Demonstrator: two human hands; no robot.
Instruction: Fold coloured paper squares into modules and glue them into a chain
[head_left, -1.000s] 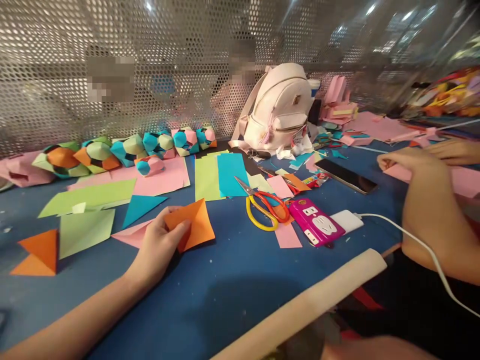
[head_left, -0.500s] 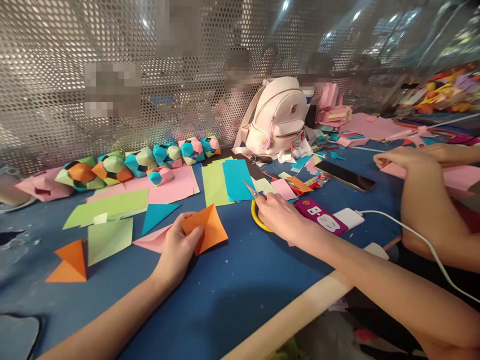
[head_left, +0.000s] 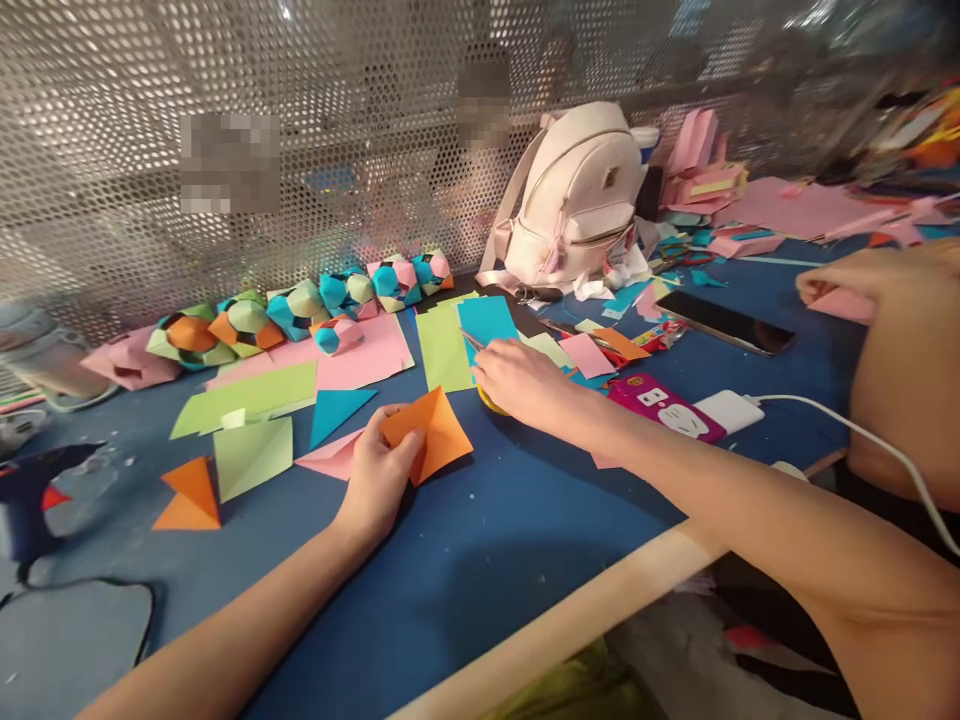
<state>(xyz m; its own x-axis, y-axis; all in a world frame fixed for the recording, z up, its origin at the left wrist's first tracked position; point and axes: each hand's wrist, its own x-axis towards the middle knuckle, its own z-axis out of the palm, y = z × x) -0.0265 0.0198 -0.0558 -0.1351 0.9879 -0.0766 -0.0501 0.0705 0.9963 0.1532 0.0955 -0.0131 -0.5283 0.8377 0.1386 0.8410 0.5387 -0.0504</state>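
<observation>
My left hand (head_left: 379, 470) pinches a folded orange paper square (head_left: 442, 435) between thumb and fingers, just above the blue table. Closed around a pair of scissors (head_left: 472, 341) is my right hand (head_left: 517, 375). Their metal tips point up and left over a blue paper sheet (head_left: 487, 318), and a bit of yellow handle shows below the hand. Beside my left hand lie a folded pink paper (head_left: 326, 457), a blue paper triangle (head_left: 341, 410) and a pale green square (head_left: 253, 455). A folded orange piece (head_left: 193, 497) rests farther left.
Several folded-paper balls (head_left: 296, 308) line the perforated metal screen. A pale backpack (head_left: 574, 205) stands behind. To the right are a phone (head_left: 727, 322), a purple power strip (head_left: 664, 408) with a white charger (head_left: 727, 412), and another person's hand (head_left: 840, 280). A glue gun (head_left: 30, 510) sits at left.
My right hand has moved left with the scissors, nearer the orange paper. My left hand keeps its hold on that paper. The view has shifted, bringing the glue gun into sight.
</observation>
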